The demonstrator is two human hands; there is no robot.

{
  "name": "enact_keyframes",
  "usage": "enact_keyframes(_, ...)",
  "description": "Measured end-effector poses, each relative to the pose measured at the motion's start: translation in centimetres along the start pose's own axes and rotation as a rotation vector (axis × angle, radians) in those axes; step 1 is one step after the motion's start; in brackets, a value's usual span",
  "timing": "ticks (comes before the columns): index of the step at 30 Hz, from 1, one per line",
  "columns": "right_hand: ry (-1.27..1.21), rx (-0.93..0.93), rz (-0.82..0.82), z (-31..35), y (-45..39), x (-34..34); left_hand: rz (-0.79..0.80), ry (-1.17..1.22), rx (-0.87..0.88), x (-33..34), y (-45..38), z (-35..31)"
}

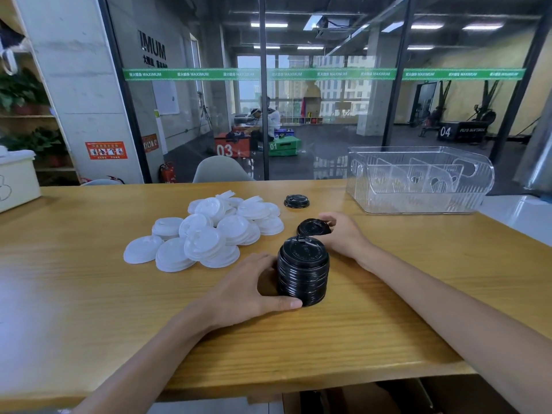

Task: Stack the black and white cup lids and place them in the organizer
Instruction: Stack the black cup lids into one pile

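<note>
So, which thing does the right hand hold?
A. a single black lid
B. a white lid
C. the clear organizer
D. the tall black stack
A: the right hand grips a single black lid beyond the black stack, which the left hand holds.

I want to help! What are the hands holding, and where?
Left hand grips the black lid stack by its side; right hand pinches a single black lid by its rim.

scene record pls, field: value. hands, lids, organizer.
left hand: curled round the black lid stack, steadying it on the table
right hand: grip on a loose black lid behind the stack
far black lid: lies alone, untouched
white lids: loose heap, unstacked, left of the stack
organizer: clear, far right, no lids visible inside
</note>
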State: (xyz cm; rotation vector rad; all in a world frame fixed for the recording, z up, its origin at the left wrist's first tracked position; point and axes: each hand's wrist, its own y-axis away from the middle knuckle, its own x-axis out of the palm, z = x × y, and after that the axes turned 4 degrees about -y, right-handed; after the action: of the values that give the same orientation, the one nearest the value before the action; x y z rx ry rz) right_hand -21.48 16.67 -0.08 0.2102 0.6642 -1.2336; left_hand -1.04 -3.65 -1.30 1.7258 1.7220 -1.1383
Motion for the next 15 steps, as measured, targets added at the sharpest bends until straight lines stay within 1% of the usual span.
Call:
enact_keyframes(3, -0.178, 0.022, -0.01, 0.4, 1.7, -1.3, 0.002, 0.005, -0.003, 0.0, 0.0, 0.0)
enact_keyframes(6, -0.306, -0.022, -0.028, 1.7, 3.7, -2.9, -0.006, 0.009, -0.001, 0.0, 0.0, -0.2)
enact_keyframes(8, -0.385, -0.055, -0.012, 2.9, 5.2, -4.0, -0.005, 0.008, 0.006, -0.1, 0.1, -0.3)
enact_keyframes(12, -0.549, -0.141, 0.147, 5.2, 8.5, -5.5, 0.0, 0.004, 0.003, -0.1, 0.1, -0.3)
enact_keyframes(15, -0.544, -0.211, 0.254, 5.9, 10.8, -5.6, -0.003, -0.012, -0.009, -0.1, 0.0, -0.3)
